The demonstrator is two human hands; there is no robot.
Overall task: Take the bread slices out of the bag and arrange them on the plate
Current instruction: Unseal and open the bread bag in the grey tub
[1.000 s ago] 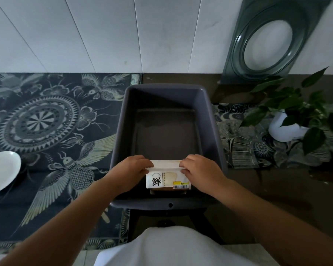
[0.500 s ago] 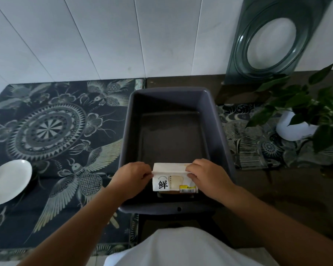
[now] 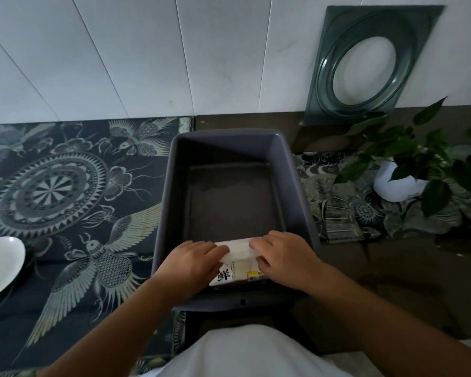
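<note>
In the head view, the left hand and right hand are both gripping the bread bag, lying inside the gray bin at its 6 o'clock edge. The white plate is sitting at 9 o'clock.

Two bare forearms, no sleeves in view, left hand and right hand without rings, watch or gloves, plain white garment at the lower edge, no markings visible
</note>
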